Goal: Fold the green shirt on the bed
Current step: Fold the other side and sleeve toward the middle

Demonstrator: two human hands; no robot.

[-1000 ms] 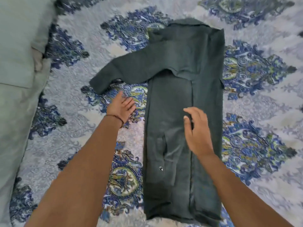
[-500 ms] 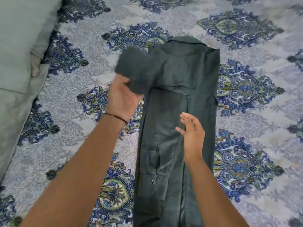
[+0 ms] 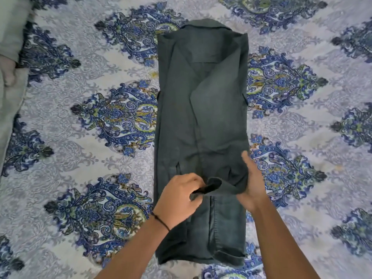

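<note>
The dark green shirt lies on the bed as a long narrow strip, collar at the far end, hem toward me. Both side panels are folded inward, and the left sleeve lies down along the body. My left hand pinches the sleeve cuff over the lower part of the shirt. My right hand grips the same cuff area from the right edge, thumb raised. A thin black band circles my left wrist.
The bedsheet is pale grey with blue and yellow paisley medallions on every side of the shirt. A pale green pillow or folded blanket lies along the left edge.
The left sleeve, stretched out to the left a second ago, was lifted by my left hand and laid down along the shirt. Both hands have moved toward me and now hold its cuff.
</note>
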